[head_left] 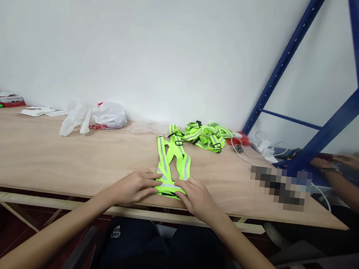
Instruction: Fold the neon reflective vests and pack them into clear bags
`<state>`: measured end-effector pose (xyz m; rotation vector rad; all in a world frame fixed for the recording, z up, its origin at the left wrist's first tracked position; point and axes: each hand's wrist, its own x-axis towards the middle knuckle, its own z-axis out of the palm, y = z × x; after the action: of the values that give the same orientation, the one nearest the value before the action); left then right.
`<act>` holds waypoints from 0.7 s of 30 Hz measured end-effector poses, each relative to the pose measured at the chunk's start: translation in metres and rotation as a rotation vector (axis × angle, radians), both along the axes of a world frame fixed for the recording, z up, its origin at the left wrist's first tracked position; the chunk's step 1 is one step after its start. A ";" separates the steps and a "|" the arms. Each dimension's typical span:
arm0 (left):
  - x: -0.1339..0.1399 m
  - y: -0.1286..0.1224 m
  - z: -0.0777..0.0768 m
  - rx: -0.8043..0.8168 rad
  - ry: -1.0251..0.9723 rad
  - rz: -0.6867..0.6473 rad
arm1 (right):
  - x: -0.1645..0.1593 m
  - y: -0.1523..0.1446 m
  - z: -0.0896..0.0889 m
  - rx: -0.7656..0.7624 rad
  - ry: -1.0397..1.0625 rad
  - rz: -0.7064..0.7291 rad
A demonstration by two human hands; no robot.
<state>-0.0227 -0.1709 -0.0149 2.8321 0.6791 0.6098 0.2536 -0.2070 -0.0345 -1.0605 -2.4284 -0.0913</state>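
Note:
A neon yellow-green reflective vest (179,162) made of straps with grey stripes lies on the table in front of me, its near end folded into a flat stack. My left hand (136,185) holds the left edge of that folded end between thumb and fingers. On the right edge, my right hand (196,197) grips it the same way. Two straps run from the fold toward the wall, with black buckles at the far end. Behind them is a tangled pile of similar reflective straps (207,135); whether the vest joins the pile I cannot tell.
A white plastic bag (110,116) with red print stands by the wall, left of the pile. Farther left lie white papers (39,111) and a red-and-white box (3,98). A white cable (244,157) and a blue metal frame (315,137) are on the right, near another person's arms (345,183).

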 end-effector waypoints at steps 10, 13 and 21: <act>0.008 -0.024 -0.013 0.118 0.047 0.135 | -0.014 -0.017 -0.020 0.213 -0.063 -0.056; 0.015 -0.038 -0.020 0.067 0.023 0.219 | -0.018 -0.021 -0.023 0.166 -0.066 -0.076; 0.036 -0.047 -0.046 0.174 0.084 0.378 | -0.017 -0.024 -0.016 0.027 -0.055 -0.004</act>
<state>0.0138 -0.2178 -0.0607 2.9199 1.2514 0.6329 0.2364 -0.2311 -0.0501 -1.0637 -2.4671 -0.1562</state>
